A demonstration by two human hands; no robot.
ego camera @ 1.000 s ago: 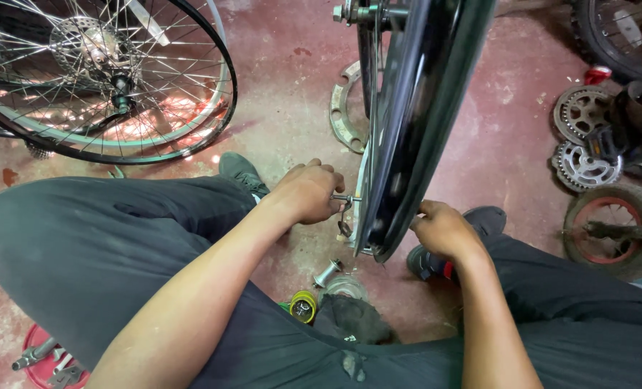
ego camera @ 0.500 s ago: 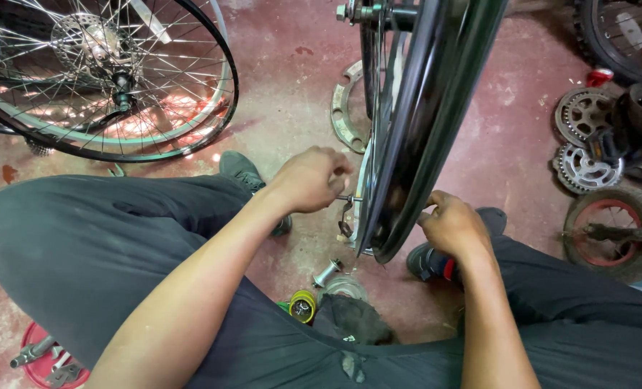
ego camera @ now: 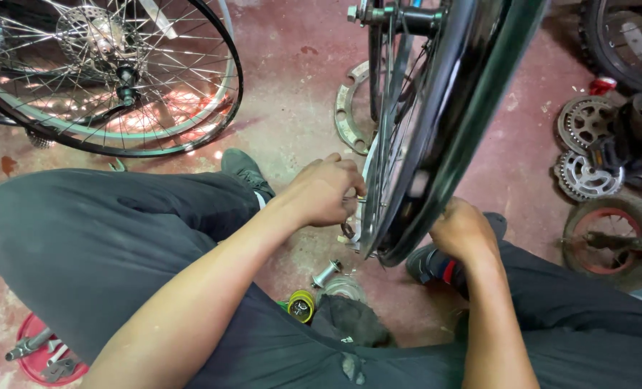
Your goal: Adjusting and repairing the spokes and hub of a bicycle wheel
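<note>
— Both hands at the wheel: what have they got? The left hand (ego camera: 326,191) is curled, fingertips pinched on something small and metal at the rim's left side — too small to name. The right hand (ego camera: 461,230) is closed against the tyre's far side; its fingers are hidden.

— And the bicycle wheel (ego camera: 436,137) itself?

— Upright between the knees, bottom edge near the red floor (ego camera: 292,65). Likely light but stiff, the glossy tyre slippery, thin spokes easily bent — best gripped by rim or tyre.

— Around it?

— A metal bolt (ego camera: 326,274) and yellow-capped tube (ego camera: 301,305) below, a second wheel (ego camera: 112,79) upper left, sprockets (ego camera: 587,148) at right.
</note>
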